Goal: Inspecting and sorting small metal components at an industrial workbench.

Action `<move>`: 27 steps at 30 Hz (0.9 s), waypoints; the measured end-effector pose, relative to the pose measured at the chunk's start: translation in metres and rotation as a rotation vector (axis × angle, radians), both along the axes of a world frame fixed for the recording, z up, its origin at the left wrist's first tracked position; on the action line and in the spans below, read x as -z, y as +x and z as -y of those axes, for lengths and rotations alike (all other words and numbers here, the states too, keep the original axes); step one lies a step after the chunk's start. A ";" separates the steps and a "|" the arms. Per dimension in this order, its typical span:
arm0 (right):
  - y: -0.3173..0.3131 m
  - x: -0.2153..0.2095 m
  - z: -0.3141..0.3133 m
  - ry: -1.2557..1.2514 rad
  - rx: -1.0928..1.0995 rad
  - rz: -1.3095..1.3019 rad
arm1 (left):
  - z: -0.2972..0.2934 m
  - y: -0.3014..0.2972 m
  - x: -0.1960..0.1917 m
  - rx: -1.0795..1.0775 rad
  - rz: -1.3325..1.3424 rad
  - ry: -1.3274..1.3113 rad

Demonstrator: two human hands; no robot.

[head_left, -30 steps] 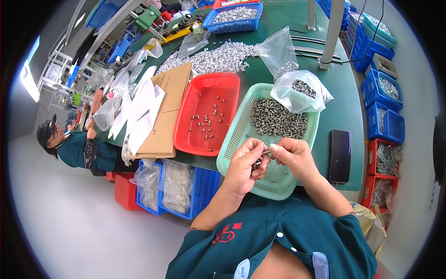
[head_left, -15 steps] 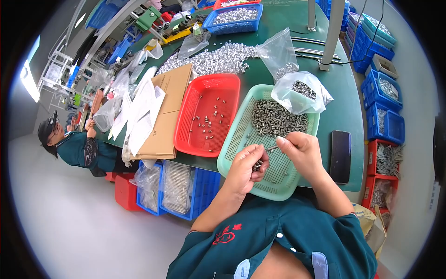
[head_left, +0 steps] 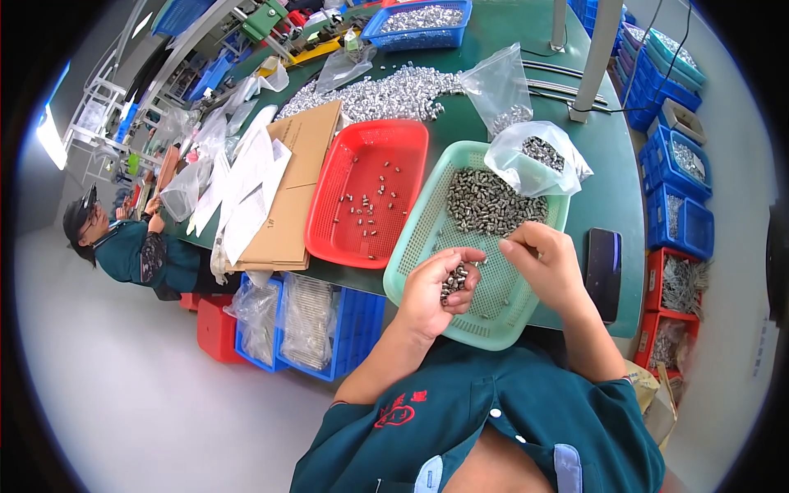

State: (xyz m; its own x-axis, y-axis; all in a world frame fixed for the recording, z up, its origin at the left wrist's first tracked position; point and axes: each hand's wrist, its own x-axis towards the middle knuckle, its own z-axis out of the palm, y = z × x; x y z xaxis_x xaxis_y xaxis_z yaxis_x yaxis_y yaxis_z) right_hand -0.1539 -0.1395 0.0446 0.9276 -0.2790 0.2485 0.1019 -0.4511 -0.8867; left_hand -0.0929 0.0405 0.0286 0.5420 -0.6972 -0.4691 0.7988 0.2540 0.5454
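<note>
My left hand (head_left: 440,289) is cupped round a handful of small metal cylinders (head_left: 454,283) over the near part of a pale green mesh basket (head_left: 411,261). Its thumb and fingertips are parted, so the parts show in the palm. To the right, my right hand (head_left: 544,261) is closed, thumb against bent fingers; anything between them is hidden or too small to make out. Farther back in the basket lies a heap of the same dark grey cylinders (head_left: 491,204). A clear plastic bag (head_left: 514,168) with more of them rests over the basket's far right corner.
Left of the green basket stands a red basket (head_left: 325,201) with scattered cylinders. Beyond are cardboard (head_left: 296,197), papers and a pile of shiny parts (head_left: 394,94). A phone (head_left: 604,275) lies at right. Blue crates (head_left: 349,337) stand below the table. Another person (head_left: 136,259) works at far left.
My hands have drawn apart from their meeting point. My left hand has opened somewhat, showing the cylinders in its palm. The thin metal piece seen between the hands no longer shows there.
</note>
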 end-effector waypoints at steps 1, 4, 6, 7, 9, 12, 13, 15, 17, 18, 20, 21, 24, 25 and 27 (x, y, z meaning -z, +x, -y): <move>-0.001 0.002 -0.001 0.001 0.002 -0.001 | 0.000 0.000 -0.001 0.010 0.013 -0.028; -0.003 0.011 -0.004 0.274 -0.050 -0.157 | 0.000 -0.001 0.000 0.025 0.025 -0.091; -0.003 0.019 -0.007 0.504 -0.067 -0.142 | 0.001 -0.001 0.000 0.030 0.025 -0.126; -0.003 0.021 -0.010 0.505 -0.067 -0.141 | 0.001 -0.002 -0.001 0.033 0.023 -0.144; -0.003 0.023 -0.015 0.527 -0.059 -0.077 | 0.002 -0.002 -0.001 0.038 0.021 -0.163; -0.004 0.016 -0.020 0.390 -0.021 -0.063 | 0.002 -0.002 -0.001 0.035 0.015 -0.157; -0.005 0.013 -0.021 0.391 -0.022 -0.061 | 0.002 -0.002 0.000 0.033 0.013 -0.156; -0.005 0.010 -0.024 -0.067 0.015 0.235 | 0.001 -0.003 -0.002 0.031 0.014 -0.155; -0.002 0.011 -0.027 -0.202 0.041 0.417 | 0.003 -0.005 -0.005 -0.013 0.081 -0.103; -0.003 0.011 -0.029 -0.174 0.048 0.397 | 0.004 -0.005 -0.006 -0.011 0.082 -0.103; -0.005 0.010 -0.030 0.081 0.046 0.186 | 0.003 -0.005 -0.008 -0.022 0.145 -0.098; -0.005 0.009 -0.029 0.306 0.037 -0.007 | 0.003 -0.006 -0.009 -0.023 0.146 -0.097; -0.002 0.019 -0.024 0.576 -0.041 -0.076 | 0.006 -0.006 -0.013 -0.016 0.192 -0.039; -0.003 0.020 -0.024 0.556 -0.050 -0.059 | 0.006 -0.006 -0.013 -0.017 0.206 -0.039; -0.002 0.018 -0.033 0.705 -0.103 -0.050 | 0.007 -0.007 -0.012 -0.018 0.221 -0.037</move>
